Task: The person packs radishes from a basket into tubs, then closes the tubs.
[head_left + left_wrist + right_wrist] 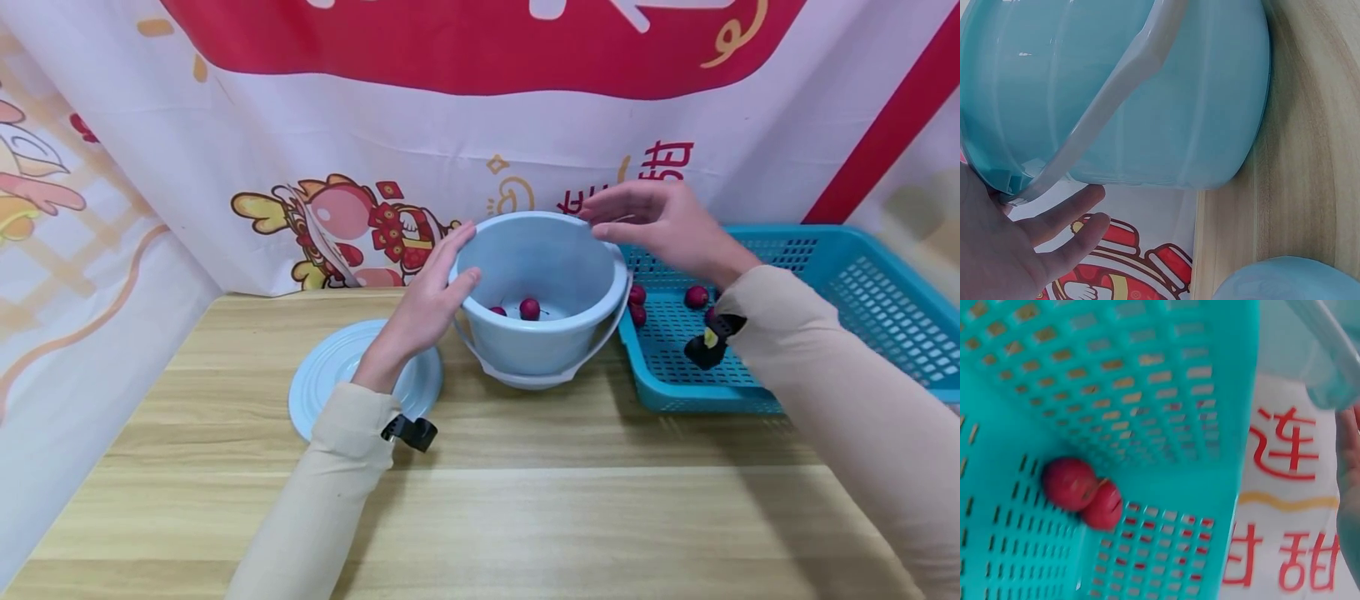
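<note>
A light blue bucket [525, 337] stands upright on the table, its handle hanging down at the front. Inside it lie dark red round fruits, one of them a cherry-like fruit [529, 309] with a stem. My left hand [427, 304] is at the bucket's left rim, thumb over the edge and fingers stretched along the outside. In the left wrist view its fingers [1075, 209] reach out straight beside the bucket wall. My right hand [656, 221] hovers at the bucket's right rim with loosely bent fingers and nothing in them.
A teal plastic basket [712, 400] with several red fruits [696, 297] stands right of the bucket. On the left a round light blue lid [315, 387] lies flat, partly behind my left wrist. A printed cloth [420, 125] hangs behind the wooden table [525, 500].
</note>
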The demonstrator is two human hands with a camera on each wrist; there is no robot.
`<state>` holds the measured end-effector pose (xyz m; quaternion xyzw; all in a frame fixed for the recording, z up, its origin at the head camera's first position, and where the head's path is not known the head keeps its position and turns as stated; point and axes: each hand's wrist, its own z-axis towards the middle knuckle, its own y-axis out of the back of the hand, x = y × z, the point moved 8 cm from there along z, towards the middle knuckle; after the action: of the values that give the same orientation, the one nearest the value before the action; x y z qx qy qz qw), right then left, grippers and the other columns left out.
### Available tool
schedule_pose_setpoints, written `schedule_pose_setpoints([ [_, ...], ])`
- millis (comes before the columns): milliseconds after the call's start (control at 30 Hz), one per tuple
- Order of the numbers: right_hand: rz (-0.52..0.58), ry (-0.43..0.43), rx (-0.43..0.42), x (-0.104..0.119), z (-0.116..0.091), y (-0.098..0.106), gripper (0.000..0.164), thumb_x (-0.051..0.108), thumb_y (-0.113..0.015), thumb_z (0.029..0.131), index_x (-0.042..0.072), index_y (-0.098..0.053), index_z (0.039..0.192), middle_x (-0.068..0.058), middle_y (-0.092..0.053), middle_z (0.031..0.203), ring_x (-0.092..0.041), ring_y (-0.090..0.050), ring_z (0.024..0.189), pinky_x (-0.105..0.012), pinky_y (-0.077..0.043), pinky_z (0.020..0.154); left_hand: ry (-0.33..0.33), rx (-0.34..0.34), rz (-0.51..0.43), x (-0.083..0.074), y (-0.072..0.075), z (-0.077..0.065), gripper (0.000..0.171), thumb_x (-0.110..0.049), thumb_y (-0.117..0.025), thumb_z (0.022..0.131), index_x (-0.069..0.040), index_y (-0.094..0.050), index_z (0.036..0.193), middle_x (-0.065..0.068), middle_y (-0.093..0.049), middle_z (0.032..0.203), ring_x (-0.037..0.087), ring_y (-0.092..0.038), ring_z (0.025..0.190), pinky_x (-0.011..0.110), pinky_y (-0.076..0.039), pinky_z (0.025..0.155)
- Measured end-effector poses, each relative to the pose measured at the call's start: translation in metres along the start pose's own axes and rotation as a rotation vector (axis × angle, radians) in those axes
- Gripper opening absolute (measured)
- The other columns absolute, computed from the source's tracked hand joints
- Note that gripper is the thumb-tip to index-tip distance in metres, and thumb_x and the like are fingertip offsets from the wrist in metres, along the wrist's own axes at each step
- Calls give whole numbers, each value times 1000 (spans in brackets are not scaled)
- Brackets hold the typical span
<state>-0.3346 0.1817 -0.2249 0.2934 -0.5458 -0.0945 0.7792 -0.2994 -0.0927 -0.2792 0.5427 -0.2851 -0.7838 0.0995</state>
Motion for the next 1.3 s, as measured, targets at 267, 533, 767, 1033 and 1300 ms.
schedule_pose_setpoints([
  [267,-84,-113,-53,-41,-15,27,56,39,-79,95,21,-65,146,-2,-70,141,-9,-66,119,-14,-59,86,1,1,3,1,0,0,66,-35,-46,109,-24,-24,170,-8,-15,180,21,-16,167,63,-25,131],
  [533,-159,-274,-7,-84,-19,35,59,42,-76,97,19,-61,149,-12,-65,149,-27,-61,132,-55,-53,112,5,-1,1,1,0,-1,66,-35,-46,109,-22,-24,170,-8,-16,179,21,-16,167,63,-25,131],
  [767,-153,-352,77,-107,-19,30,58,33,-74,100,16,-57,152,-18,-59,153,-40,-53,140,-69,-43,117,-6,-3,-3,1,-1,0,66,-34,-46,109,-21,-25,170,-6,-16,180,22,-17,167,62,-26,131],
  [1033,-171,-418,115,-124,-22,31,61,37,-72,101,17,-53,156,-19,-54,157,-43,-47,144,-68,-44,115,-17,-6,-5,1,0,1,65,-34,-46,110,-19,-25,170,-2,-17,180,22,-16,167,63,-26,131],
  [1300,-162,-472,141,-133,-23,27,60,35,-73,101,15,-55,154,-21,-54,157,-43,-45,144,-67,-42,117,-20,-9,-2,1,0,0,65,-34,-46,110,-20,-25,170,-3,-17,180,21,-17,167,62,-26,131],
])
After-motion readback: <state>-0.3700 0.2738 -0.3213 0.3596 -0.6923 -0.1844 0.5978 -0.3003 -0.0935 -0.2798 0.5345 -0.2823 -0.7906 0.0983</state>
